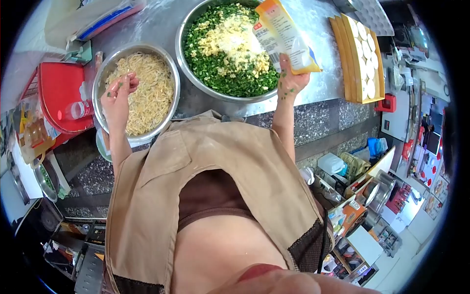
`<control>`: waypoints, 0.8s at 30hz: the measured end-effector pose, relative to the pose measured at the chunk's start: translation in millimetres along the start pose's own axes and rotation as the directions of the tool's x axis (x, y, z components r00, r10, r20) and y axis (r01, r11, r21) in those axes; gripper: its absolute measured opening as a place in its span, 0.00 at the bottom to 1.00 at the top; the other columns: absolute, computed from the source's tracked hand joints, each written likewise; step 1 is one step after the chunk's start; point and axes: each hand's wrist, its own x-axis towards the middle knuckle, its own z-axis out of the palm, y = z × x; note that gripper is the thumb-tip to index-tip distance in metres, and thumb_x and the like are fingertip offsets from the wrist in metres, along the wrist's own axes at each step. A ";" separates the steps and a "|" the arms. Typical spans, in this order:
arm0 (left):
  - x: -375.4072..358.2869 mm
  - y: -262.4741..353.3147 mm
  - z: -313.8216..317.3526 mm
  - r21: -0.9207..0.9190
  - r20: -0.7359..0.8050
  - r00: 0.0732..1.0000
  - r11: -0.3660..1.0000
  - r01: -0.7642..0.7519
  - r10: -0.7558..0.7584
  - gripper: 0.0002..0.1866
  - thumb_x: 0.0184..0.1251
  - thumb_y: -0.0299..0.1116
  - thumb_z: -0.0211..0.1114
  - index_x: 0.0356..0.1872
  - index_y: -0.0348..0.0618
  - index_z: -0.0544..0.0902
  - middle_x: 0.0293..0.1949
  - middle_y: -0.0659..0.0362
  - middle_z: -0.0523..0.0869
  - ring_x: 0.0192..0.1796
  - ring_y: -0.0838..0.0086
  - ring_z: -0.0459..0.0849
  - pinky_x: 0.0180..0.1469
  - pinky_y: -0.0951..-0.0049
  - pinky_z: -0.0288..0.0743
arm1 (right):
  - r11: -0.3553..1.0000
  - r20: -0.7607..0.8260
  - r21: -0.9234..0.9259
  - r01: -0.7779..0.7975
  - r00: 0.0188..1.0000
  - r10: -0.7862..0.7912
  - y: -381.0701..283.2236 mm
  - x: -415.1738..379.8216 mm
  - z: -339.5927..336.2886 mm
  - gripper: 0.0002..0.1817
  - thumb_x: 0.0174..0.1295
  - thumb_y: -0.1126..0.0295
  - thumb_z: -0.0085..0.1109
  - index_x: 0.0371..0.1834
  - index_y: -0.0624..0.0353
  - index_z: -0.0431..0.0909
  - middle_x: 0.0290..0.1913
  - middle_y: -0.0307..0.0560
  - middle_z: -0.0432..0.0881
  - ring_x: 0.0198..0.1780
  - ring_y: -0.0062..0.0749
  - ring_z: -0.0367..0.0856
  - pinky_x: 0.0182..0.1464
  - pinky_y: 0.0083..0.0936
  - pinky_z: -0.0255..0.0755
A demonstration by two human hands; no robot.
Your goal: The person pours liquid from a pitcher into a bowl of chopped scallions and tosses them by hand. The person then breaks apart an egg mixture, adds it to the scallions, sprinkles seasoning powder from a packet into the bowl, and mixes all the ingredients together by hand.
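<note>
My right hand (292,78) grips a yellow and white printed packet (290,36), tilted over the right side of a large steel bowl. That bowl (182,59) holds chopped green leaves, with crumbled yellow egg (230,36) and a whitish heap on top. My left hand (117,95) hovers over a second steel bowl (175,81) of pale, thin strands (152,93) that look like bean sprouts or noodles. Its fingers are curled together, and whatever they may hold is hidden. Green bits stick to both hands.
At the right of the metal table (323,83) stands a wooden tray (347,59) of round white dough pieces. A red stool or chair (61,93) with a clear plastic bottle (78,110) is on the left. A plastic bin (93,24) stands at the upper left.
</note>
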 end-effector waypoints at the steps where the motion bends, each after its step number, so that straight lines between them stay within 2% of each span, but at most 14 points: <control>1: -1.0 -0.8 0.4 -0.008 0.006 1.000 1.000 -0.006 0.006 0.12 0.62 0.30 0.52 0.39 0.31 0.78 0.30 0.57 0.81 0.33 0.77 0.78 0.39 0.80 0.72 | 0.999 -0.004 -0.032 -0.041 0.999 0.041 0.8 0.2 -0.6 0.26 0.43 0.82 0.63 0.48 0.64 0.65 0.44 0.44 0.73 0.44 0.27 0.73 0.44 0.20 0.71; 4: -0.7 -0.6 5.8 0.028 0.029 1.000 1.000 -0.005 0.005 0.12 0.62 0.30 0.52 0.39 0.32 0.78 0.30 0.57 0.81 0.33 0.78 0.78 0.39 0.80 0.72 | 0.995 -0.035 -0.062 -0.083 0.996 0.081 13.7 2.6 -11.7 0.26 0.44 0.79 0.64 0.48 0.64 0.66 0.44 0.44 0.73 0.45 0.27 0.72 0.45 0.20 0.70; 6: -0.8 1.4 7.4 0.021 0.032 0.999 1.000 -0.015 0.015 0.12 0.62 0.30 0.52 0.39 0.32 0.78 0.30 0.57 0.81 0.33 0.78 0.78 0.38 0.80 0.72 | 0.982 -0.017 -0.187 0.027 0.999 -0.031 16.7 -2.3 -18.7 0.25 0.44 0.78 0.65 0.47 0.64 0.66 0.44 0.45 0.73 0.45 0.27 0.72 0.44 0.19 0.70; 7: -2.8 1.6 7.0 0.018 0.048 0.999 1.000 -0.020 0.019 0.12 0.62 0.30 0.53 0.39 0.32 0.78 0.30 0.57 0.81 0.34 0.78 0.78 0.38 0.81 0.71 | 0.990 -0.020 -0.141 0.006 1.000 -0.008 17.1 -3.2 -21.3 0.25 0.44 0.78 0.65 0.47 0.64 0.66 0.43 0.45 0.73 0.45 0.27 0.73 0.44 0.20 0.71; 11: -2.7 0.1 8.1 0.040 0.057 0.998 0.999 -0.021 0.019 0.12 0.61 0.30 0.53 0.39 0.32 0.78 0.30 0.56 0.81 0.34 0.78 0.78 0.38 0.81 0.72 | 0.985 -0.029 -0.171 0.016 0.999 -0.022 0.5 -5.0 -16.7 0.25 0.44 0.78 0.64 0.47 0.65 0.66 0.43 0.45 0.74 0.45 0.27 0.73 0.45 0.20 0.71; 13: -3.6 1.1 9.0 0.040 0.054 0.998 0.999 -0.018 0.016 0.12 0.61 0.30 0.53 0.39 0.32 0.78 0.30 0.56 0.81 0.34 0.78 0.79 0.38 0.81 0.72 | 0.999 -0.038 -0.001 -0.043 0.998 0.043 -6.4 -7.7 -12.4 0.27 0.44 0.82 0.63 0.49 0.66 0.64 0.44 0.45 0.72 0.43 0.25 0.72 0.45 0.19 0.69; 14: -4.0 0.4 8.8 0.043 0.051 0.999 0.999 -0.017 0.014 0.12 0.61 0.30 0.53 0.39 0.32 0.78 0.30 0.56 0.81 0.34 0.78 0.79 0.38 0.81 0.72 | 0.999 -0.037 0.001 -0.047 0.998 0.047 -4.5 -10.9 -9.3 0.27 0.44 0.82 0.63 0.49 0.66 0.64 0.44 0.45 0.72 0.43 0.25 0.72 0.45 0.19 0.69; 17: -2.9 -0.7 10.7 0.014 0.080 0.995 0.998 -0.053 0.052 0.11 0.61 0.30 0.53 0.39 0.32 0.78 0.30 0.56 0.81 0.34 0.77 0.79 0.38 0.81 0.72 | 0.965 0.007 -0.237 -0.112 0.993 0.117 9.1 -25.4 -14.0 0.27 0.43 0.78 0.65 0.48 0.65 0.65 0.43 0.44 0.73 0.44 0.26 0.72 0.45 0.20 0.69; 20: -8.0 -0.1 10.4 0.035 0.069 0.997 0.998 -0.045 0.042 0.11 0.61 0.29 0.53 0.38 0.32 0.78 0.30 0.56 0.81 0.34 0.77 0.79 0.38 0.80 0.72 | 0.980 0.002 -0.198 -0.011 1.000 0.011 9.7 -27.5 -11.0 0.27 0.44 0.79 0.64 0.49 0.66 0.65 0.44 0.44 0.73 0.45 0.27 0.72 0.47 0.21 0.68; 24: -6.6 -1.6 9.5 0.030 0.081 0.996 0.999 -0.038 0.035 0.11 0.61 0.30 0.54 0.38 0.32 0.79 0.30 0.55 0.81 0.34 0.77 0.79 0.38 0.80 0.73 | 0.989 0.013 -0.126 -0.071 0.997 0.073 -10.2 -28.1 -6.3 0.27 0.44 0.81 0.62 0.49 0.66 0.64 0.45 0.45 0.72 0.46 0.27 0.72 0.50 0.23 0.67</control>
